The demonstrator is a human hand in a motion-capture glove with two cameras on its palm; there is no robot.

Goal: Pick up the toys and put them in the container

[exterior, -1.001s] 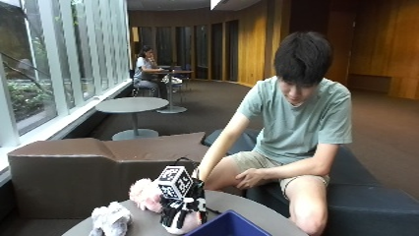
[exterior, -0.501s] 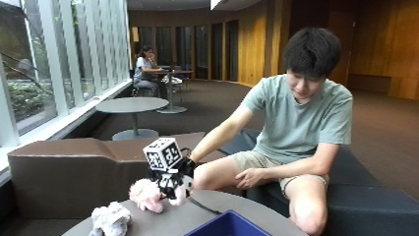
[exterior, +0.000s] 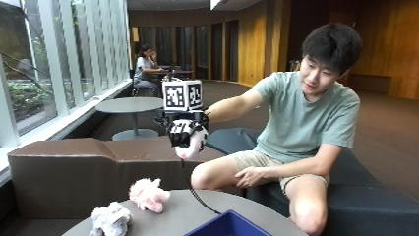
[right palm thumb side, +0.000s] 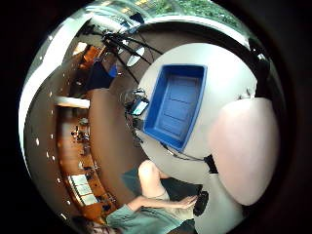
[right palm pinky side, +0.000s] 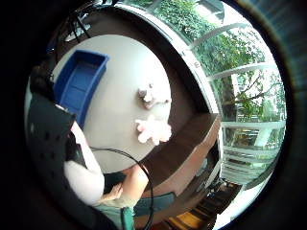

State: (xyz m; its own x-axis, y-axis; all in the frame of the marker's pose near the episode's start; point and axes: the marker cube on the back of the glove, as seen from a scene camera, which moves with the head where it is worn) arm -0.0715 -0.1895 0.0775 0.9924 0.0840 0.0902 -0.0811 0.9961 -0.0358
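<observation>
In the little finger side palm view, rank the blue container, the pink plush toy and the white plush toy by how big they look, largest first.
1. Blue container, clearly the largest.
2. Pink plush toy.
3. White plush toy, only slightly smaller than the pink one.

The two toys look nearly alike on the round table, so their order is unsure.

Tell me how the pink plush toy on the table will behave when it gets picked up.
The pink plush toy looks fuzzy and stuffed, so it will probably squash under the fingers and be light for its size. It lies slumped on the round table, so it seems unlikely to roll. Its limbs may dangle once lifted.
</observation>
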